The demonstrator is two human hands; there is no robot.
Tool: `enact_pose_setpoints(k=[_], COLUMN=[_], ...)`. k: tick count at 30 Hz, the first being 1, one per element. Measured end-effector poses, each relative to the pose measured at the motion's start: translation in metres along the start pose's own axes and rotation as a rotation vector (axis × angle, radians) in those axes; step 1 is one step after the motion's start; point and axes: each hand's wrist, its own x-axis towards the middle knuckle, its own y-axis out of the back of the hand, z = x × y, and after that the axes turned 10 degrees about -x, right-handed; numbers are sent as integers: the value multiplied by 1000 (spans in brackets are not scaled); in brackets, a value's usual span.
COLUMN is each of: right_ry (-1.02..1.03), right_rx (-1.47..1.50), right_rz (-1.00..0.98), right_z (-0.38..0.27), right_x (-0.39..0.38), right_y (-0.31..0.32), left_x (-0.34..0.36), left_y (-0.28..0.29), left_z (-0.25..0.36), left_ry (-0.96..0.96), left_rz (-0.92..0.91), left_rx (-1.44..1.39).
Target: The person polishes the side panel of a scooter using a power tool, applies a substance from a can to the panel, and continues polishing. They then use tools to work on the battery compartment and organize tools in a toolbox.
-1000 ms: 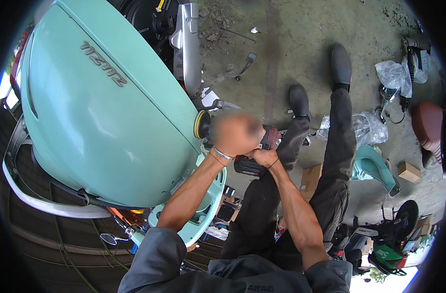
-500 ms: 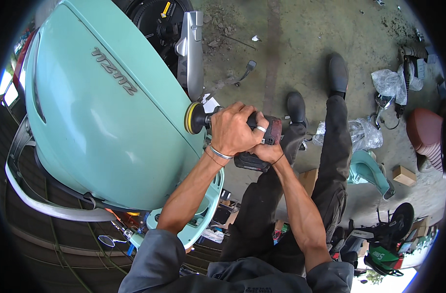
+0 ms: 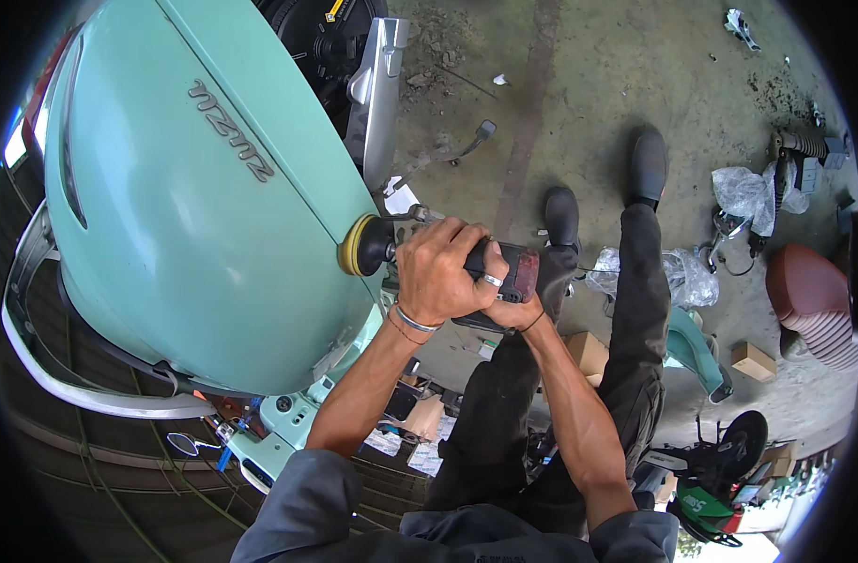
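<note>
My left hand [image 3: 440,272] is wrapped over the head of a red-and-black cordless power tool [image 3: 523,274], with a ring and metal bracelet showing. Just behind it, my right hand [image 3: 512,314] grips the tool lower down, by the black battery, partly hidden. On the tool's front, a round black-and-yellow pad [image 3: 359,247] rests against the edge of a mint-green scooter body panel [image 3: 166,235], left of my hands. The panel has raised chrome lettering and a silver rail [image 3: 96,399] round its lower left.
A silver scooter part [image 3: 377,98] sits beyond the panel. My outstretched legs lie on the concrete floor [image 3: 570,84], among plastic-wrapped parts [image 3: 692,277], a mint panel [image 3: 690,347], a cardboard box [image 3: 755,361] and a maroon seat [image 3: 804,291]. A green-and-black vehicle [image 3: 701,507] stands lower right.
Both hands and the tool have moved left and slightly down in the picture, carrying the pad along the panel's edge. The surroundings have shifted slightly in view.
</note>
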Motion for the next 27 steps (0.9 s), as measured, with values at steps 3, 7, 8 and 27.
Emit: enact_pose_setpoints(k=[3, 7, 8, 27], right_ry=[-5, -121, -120, 184], right_rx=[-19, -470, -485, -2037], right_rz=[-3, -345, -374, 733], right_z=[18, 57, 52, -237], right_x=[-18, -17, -15, 324], right_y=[-11, 18, 28, 426], left_x=[-26, -71, -74, 103], left_y=[-10, -52, -59, -158], left_z=[-12, -43, -42, -95], left_ry=[39, 178, 211, -447], left_rz=[-14, 32, 44, 510], left_rx=[-62, -216, -246, -93])
